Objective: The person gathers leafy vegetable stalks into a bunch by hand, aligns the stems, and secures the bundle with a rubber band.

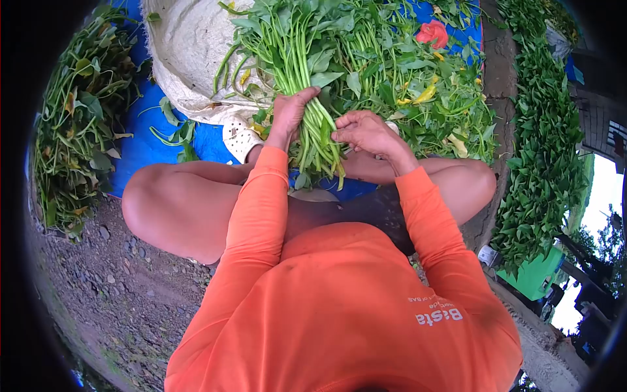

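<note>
My left hand (289, 116) is wrapped round a thick bunch of leafy green stems (297, 65), gripping it midway. The leaves spread away from me, and the bare stem ends (320, 157) hang down toward my lap. From the other side, my right hand (371, 134) reaches in with thumb and forefinger pinched together at the bunch's edge. A bright green leaf (326, 132) among the lower stems is at those fingertips. My palm hides part of the stems.
A pale woven sack (189, 59) lies on the blue tarp (145, 121). Loose greens (418, 98) with yellowed leaves spread at the right, near a red plastic piece (432, 34). Another heap (78, 124) is at far left; bundled greens (545, 130) line the right. A cream clog (240, 138) is close by.
</note>
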Motion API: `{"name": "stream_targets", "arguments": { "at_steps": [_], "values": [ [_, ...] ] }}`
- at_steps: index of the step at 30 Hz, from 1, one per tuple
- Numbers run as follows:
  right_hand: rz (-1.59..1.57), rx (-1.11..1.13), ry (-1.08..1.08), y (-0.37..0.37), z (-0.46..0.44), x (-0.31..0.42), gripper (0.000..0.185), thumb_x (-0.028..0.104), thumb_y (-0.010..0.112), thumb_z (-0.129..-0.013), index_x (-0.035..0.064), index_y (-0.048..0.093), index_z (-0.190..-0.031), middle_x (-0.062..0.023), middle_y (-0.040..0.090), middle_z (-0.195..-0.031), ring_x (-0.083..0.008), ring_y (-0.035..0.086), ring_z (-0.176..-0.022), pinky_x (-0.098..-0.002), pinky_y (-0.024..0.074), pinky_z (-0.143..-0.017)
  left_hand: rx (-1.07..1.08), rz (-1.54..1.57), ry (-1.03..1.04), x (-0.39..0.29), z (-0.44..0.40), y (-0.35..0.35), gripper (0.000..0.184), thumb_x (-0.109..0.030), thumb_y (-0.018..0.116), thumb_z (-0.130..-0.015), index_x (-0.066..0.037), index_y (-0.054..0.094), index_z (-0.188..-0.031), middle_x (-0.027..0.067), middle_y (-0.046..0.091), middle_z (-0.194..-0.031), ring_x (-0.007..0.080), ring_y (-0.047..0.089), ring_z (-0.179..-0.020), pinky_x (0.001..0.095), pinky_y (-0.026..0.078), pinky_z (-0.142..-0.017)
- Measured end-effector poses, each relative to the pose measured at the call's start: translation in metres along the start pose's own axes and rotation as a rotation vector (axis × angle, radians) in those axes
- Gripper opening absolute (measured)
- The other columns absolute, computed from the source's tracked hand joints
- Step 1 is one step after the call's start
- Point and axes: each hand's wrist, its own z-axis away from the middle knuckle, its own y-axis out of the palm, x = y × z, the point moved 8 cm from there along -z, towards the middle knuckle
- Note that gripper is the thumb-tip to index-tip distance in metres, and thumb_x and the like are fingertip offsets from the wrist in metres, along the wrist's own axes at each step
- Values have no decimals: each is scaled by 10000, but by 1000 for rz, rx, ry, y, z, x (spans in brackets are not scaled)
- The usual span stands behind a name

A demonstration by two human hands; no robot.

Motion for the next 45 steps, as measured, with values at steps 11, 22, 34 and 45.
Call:
{"name": "stream_targets", "arguments": {
  "at_steps": [11, 22, 34, 45],
  "values": [
    [183, -108, -362, -25, 34, 8, 147, 100, 752, -989, -8, 771, -1088, 1, 702, -836, -78, 582, -704, -287, 521, -670, -136, 133, 178, -58, -3, -17, 254, -56, 842, -904, 65, 729, -1098, 112, 771, -956, 213, 750, -768, 357, 629, -695],
    [327, -559, -393, -113, -59, 47, 289, 228, 700, -954, 32, 813, -1133, -199, 799, -1158, -366, 755, -1104, -435, 571, -1032, -397, 43, 451, -151, 9, -80, 283, -52, 837, -892, 91, 712, -1102, 140, 759, -959, 225, 735, -767, 366, 616, -705],
    [165, -426, -262, -120, -128, 91, 238, 235, 746, -1013, 22, 787, -1110, -97, 784, -1076, -239, 735, -966, -392, 593, -905, -330, 87, 337, -143, 10, -69, 240, -45, 828, -891, 79, 720, -1065, 123, 758, -884, 215, 740, -701, 353, 631, -654],
    [-480, -250, -606, -218, 92, 167, 243, 165, 729, -1067, 19, 693, -1258, -38, 740, -1014, -116, 692, -876, -309, 609, -776, -162, 149, 129, -123, 6, -37, 256, -50, 832, -902, 64, 720, -1102, 123, 777, -900, 223, 760, -693, 353, 644, -621]
  ]
}}
